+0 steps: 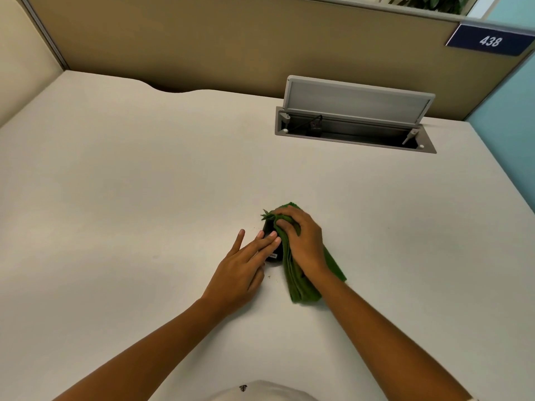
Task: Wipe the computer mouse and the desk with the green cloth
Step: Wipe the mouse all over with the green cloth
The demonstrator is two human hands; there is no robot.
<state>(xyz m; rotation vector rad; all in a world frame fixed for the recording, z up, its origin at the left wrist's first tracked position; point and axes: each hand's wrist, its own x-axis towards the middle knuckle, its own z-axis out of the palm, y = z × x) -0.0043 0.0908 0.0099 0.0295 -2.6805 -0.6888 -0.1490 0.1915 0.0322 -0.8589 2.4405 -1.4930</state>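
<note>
Mouse [270, 250] steadied by flat, spread left hand [241, 270]; right hand [304, 241] grips green cloth [301, 282] against it.

A: Where does the one view look from?

B: From the person's head, forward and steeply down onto the flat off-white desk top [144, 183]. Both forearms enter from the bottom edge, so the lens sits just above and behind them.

A: How near is it?

B: Near; the desk fills most of the picture. The wide angle bends the tan fabric-covered partition wall [231, 47] at the far edge and the dark blue number plate reading 438 [489, 40] at top right.

A: Anything to compare it with?

B: Only this head view is given. The open grey metal cable hatch [356, 123] lies right of centre, towards the back.
</note>
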